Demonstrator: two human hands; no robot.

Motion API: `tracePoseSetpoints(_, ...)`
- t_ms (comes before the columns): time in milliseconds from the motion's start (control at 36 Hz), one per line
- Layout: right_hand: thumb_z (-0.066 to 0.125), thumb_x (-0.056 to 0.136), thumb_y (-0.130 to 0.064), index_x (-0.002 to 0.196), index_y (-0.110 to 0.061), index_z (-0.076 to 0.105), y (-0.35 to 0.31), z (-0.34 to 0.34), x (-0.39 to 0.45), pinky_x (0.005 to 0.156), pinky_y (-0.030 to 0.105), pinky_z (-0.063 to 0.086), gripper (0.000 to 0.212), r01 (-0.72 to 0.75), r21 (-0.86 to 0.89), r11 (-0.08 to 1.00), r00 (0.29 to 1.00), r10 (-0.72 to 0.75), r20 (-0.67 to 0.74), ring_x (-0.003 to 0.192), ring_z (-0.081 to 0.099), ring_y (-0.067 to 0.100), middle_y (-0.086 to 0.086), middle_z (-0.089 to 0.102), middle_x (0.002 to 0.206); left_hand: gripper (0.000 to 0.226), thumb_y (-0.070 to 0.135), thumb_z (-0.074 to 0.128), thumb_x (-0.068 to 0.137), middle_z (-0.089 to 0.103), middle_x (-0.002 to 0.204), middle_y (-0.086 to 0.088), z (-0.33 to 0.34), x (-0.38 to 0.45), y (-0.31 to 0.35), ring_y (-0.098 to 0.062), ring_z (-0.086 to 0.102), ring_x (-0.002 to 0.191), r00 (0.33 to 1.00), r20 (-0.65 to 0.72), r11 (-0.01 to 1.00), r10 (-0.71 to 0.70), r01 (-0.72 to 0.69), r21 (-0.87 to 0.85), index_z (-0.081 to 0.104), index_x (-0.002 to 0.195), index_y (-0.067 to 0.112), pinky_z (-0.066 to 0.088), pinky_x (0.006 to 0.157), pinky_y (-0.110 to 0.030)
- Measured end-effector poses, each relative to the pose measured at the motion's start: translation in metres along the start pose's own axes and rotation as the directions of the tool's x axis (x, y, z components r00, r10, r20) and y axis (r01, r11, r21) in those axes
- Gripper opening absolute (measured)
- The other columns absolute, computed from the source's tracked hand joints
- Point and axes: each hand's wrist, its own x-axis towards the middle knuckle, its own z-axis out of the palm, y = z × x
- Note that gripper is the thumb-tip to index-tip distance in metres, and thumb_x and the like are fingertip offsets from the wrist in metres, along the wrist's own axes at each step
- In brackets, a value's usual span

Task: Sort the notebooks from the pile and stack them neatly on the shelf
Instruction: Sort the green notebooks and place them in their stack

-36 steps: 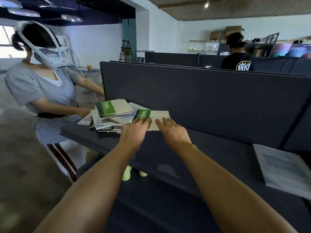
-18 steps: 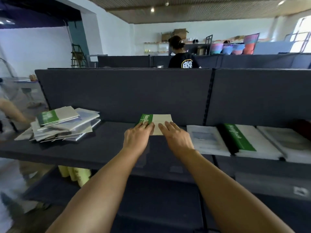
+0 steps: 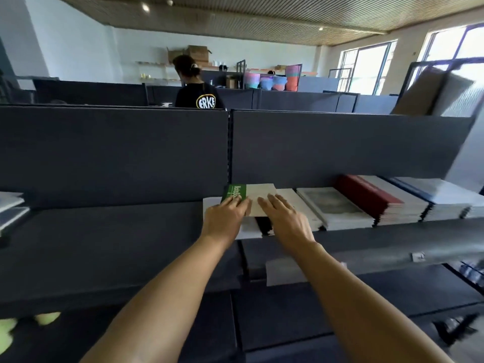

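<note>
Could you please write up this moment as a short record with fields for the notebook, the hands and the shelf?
notebook: green-spined notebook, flat, over the leftmost stack
left hand: left hand on the green spine end
right hand: right hand, fingers straight, on the pale cover
shelf: dark shelf, sorted stacks to the right, including a red-spined stack
background: person in a black shirt facing away

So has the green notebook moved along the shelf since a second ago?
Yes. The green notebook has gone right along the shelf, away from the loose pile, past the upright divider, and now sits over the sorted stacks.
</note>
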Motion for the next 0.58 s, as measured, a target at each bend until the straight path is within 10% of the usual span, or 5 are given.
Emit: tracePoseSetpoints(583, 0.046, 0.090, -0.008, 0.144, -0.022, 0.036, 0.136, 0.020, 0.004, 0.095, 0.036, 0.045, 0.057, 0.083, 0.081, 0.993, 0.981, -0.095, 0.170, 0.132, 0.037, 0.021, -0.001, 0.036, 0.147, 0.042, 0.007, 0.041, 0.096, 0.054, 0.131, 0.003, 0.042, 0.050, 0.114, -0.020, 0.051, 0.121, 0.976, 0.136, 0.984, -0.172, 0.162, 0.078, 0.047, 0.134, 0.025, 0.044, 0.093, -0.044)
